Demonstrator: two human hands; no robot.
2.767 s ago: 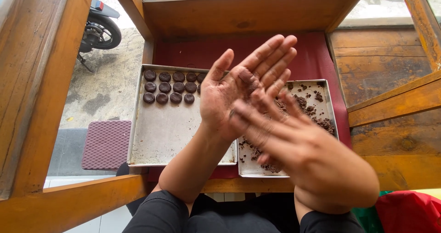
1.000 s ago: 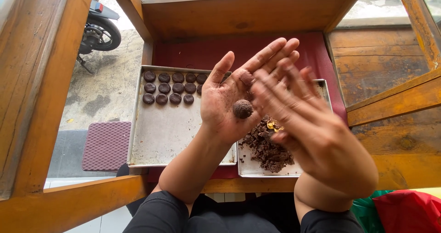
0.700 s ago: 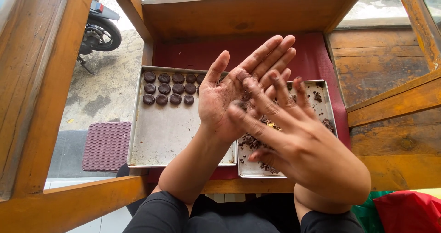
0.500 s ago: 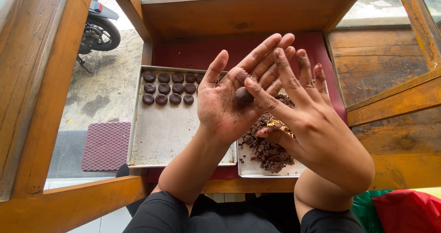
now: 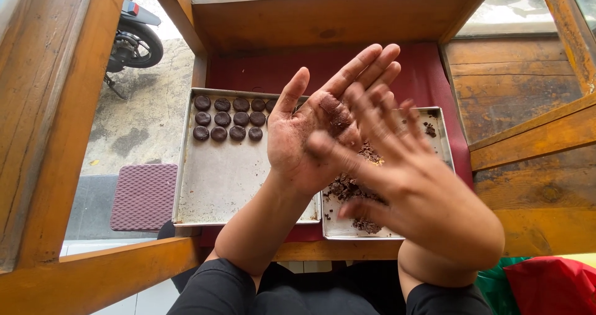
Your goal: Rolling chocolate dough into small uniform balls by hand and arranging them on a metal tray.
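Wooden table (image 5: pixel 528 98), top partly covered by a dark red cloth (image 5: pixel 428 73). On the cloth: two metal trays side by side at the near edge, the left tray (image 5: pixel 223 184) and the right tray (image 5: pixel 444 147).

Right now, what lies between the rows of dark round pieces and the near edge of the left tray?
In the head view, only bare tray floor lies between the dark round pieces and the tray's near edge.
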